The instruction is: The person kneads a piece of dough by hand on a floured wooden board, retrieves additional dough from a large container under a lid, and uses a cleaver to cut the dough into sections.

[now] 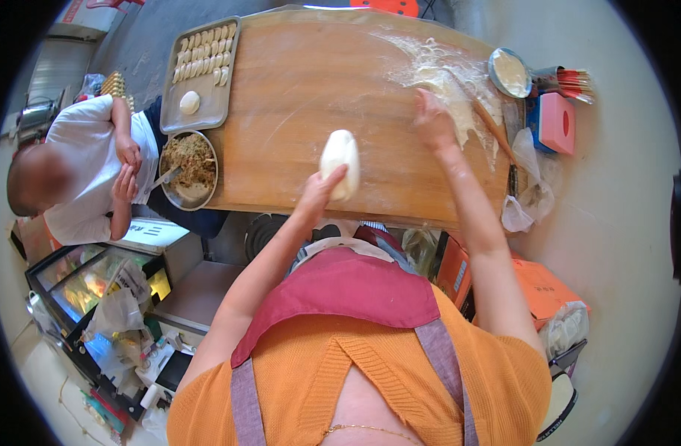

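My left hand [316, 192] grips a smooth, elongated lump of white dough [340, 150] near the front edge of the wooden board [295, 83]. The thumb lies across the dough. To the right, my right hand [434, 122] is over the board beside the scattered white flour [446, 83]. Its fingers are curled together, and whether anything is inside them is hidden. A wooden rolling pin [492, 128] lies at a slant across the floury patch, to the right of this hand.
At the left are a metal tray [206, 117] of dumplings [203, 53] with one round dough piece [189, 102], and a bowl of filling [189, 159]. A co-worker [89, 161] sits there, hands together. A flour bowl [510, 72], pink box [558, 124] and plastic bag [524, 206] line the right.
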`<state>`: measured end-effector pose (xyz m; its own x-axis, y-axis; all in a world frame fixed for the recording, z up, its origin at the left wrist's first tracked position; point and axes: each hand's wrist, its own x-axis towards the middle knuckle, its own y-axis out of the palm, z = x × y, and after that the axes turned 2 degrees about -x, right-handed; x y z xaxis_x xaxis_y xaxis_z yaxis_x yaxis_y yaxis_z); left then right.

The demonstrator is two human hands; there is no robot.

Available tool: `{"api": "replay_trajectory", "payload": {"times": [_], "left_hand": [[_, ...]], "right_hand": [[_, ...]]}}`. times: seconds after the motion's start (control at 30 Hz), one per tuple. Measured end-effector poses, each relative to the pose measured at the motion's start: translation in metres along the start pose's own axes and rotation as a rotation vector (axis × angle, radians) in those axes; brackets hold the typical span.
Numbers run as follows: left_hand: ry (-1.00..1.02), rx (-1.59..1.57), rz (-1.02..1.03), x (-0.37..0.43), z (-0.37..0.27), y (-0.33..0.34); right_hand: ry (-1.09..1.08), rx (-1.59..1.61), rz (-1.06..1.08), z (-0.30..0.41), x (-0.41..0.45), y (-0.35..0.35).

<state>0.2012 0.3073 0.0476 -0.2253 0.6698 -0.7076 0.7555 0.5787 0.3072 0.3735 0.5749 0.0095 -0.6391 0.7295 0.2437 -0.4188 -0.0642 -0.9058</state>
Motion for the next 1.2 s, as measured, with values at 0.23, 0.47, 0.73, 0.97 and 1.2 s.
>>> {"api": "replay_trajectory", "payload": {"times": [0.23, 0.47, 0.73, 0.97, 1.2], "left_hand": [[0.177, 1.211, -0.109, 0.035, 0.005, 0.042], [0.643, 0.988, -0.211, 0.048, 0.009, 0.021], [0.469, 0.975, -0.196, 0.079, -0.016, 0.021], [0.54, 1.242, 0.119, 0.002, 0.015, 0.012], [0.653, 0.922, -0.167, 0.034, 0.039, 0.012]], "right_hand": [[0.133, 0.434, -0.013, 0.117, -0.034, 0.052], [0.213, 0.086, 0.075, 0.146, -0.028, 0.051], [0.095, 0.033, 0.194, 0.132, 0.011, 0.069], [0.253, 0.387, 0.077, 0.185, -0.061, -0.03], [0.014, 0.334, -0.099, 0.157, -0.07, 0.031]]}}
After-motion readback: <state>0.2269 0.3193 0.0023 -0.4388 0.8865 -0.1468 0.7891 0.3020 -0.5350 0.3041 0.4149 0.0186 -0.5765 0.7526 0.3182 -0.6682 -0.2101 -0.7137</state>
